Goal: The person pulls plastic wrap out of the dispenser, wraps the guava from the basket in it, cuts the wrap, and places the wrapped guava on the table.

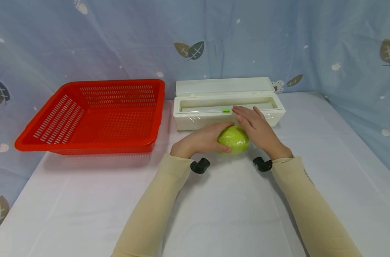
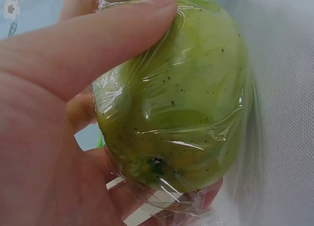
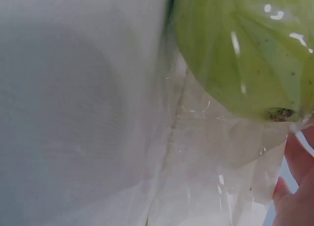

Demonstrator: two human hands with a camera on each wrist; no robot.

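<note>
A green, dark-speckled fruit point(image 1: 234, 140) is wrapped in clear cling film, above the white table. My left hand point(image 1: 203, 140) grips it from the left, the thumb lying across the near side in the left wrist view, where the wrapped fruit point(image 2: 181, 98) shows wrinkled film. On the fruit's right side is my right hand point(image 1: 257, 130), its fingers fairly straight and angled over the fruit. Loose film point(image 3: 211, 172) hangs below the fruit in the right wrist view, with part of the right hand point(image 3: 299, 186) at its edge. Whether those fingers pinch the film is hidden.
Behind the hands stands a white cling film dispenser point(image 1: 195, 123), its lid point(image 1: 223, 86) raised and a green slider point(image 1: 226, 110) on its front edge. A red slotted basket point(image 1: 117, 145) sits to the left. A blue patterned curtain point(image 1: 233, 43) hangs behind the table.
</note>
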